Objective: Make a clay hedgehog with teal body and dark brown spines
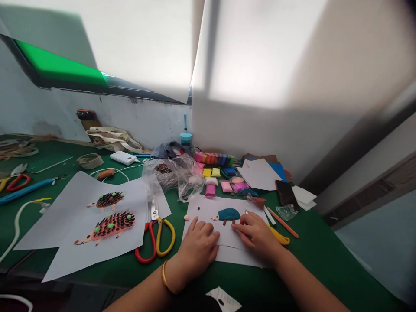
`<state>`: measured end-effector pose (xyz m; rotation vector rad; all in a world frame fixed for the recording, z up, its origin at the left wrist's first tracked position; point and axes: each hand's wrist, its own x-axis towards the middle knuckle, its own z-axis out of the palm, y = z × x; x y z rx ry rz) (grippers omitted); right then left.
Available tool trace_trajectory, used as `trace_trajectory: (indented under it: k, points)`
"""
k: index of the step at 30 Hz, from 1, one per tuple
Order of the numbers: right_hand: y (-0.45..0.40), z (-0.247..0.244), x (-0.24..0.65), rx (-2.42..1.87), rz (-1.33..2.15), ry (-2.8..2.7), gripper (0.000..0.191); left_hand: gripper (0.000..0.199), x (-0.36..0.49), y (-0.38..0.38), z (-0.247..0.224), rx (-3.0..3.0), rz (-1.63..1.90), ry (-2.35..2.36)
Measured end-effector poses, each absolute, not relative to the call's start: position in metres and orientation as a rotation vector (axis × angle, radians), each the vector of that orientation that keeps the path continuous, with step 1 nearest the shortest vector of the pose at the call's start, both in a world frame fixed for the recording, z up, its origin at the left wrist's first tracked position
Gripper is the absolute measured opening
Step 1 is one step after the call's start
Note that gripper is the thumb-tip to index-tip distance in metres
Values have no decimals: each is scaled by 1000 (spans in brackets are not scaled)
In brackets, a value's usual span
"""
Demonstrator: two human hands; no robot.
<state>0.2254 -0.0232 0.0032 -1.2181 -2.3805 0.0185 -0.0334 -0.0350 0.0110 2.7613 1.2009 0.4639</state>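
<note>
Nearest the lens, two bare forearms reach onto a green table point(312, 251), the left wrist ringed by a gold bangle point(164, 277). Left hand point(199, 245) lies palm-down, fingers spread and flat, pressing a white sheet point(208, 210) against the tabletop; it grips nothing. Right hand point(256, 234) rests on the same sheet just beside the left, its fingertips drawn together below a teal clay hedgehog point(227, 214) stuck to the paper — whether they pinch a bit of clay cannot be told. Yellow-handled scissors point(279, 236) show partly under the right hand, and an orange pencil point(283, 223) lies slantwise just past them. Left of the left hand, red-and-yellow scissors point(156, 240) lie on the table, blades pointing away. Farther left, overlapping white papers carry two finished figures: a pink hedgehog point(108, 226) with dark spines and green dots, and a smaller brown hedgehog point(106, 199) behind it. Beyond the working sheet sits a crumpled clear plastic bag point(177, 173), with small clay blocks point(214, 173) in pink, yellow, white and blue beside it — a multicoloured row of them lies against the wall. To the right, coloured paper sheets point(260, 173) are stacked, white over blue and brown. At the far edge stand a white power bank point(123, 157), a tape roll point(90, 160) and a teal-lidded bottle point(186, 138).
</note>
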Motion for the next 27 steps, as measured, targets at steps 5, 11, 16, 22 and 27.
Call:
trace_trajectory:
  k: [5,11,16,22,27]
  points:
    - [-23,3,227,-1231,4,-2353,33,25,-34,-35,11,2760,461,1194]
    - [-21,1,230,-1310,-9,-2327,36,23,-34,-35,9,2776,491,1196]
    - [-22,4,224,-1376,35,-2323,31,24,-34,-34,8,2773,494,1190]
    - [-22,5,222,-1402,27,-2323,31,24,-34,-34,10,2773,478,1191]
    - [-22,3,224,-1397,-15,-2313,33,25,-33,-34,9,2774,480,1193]
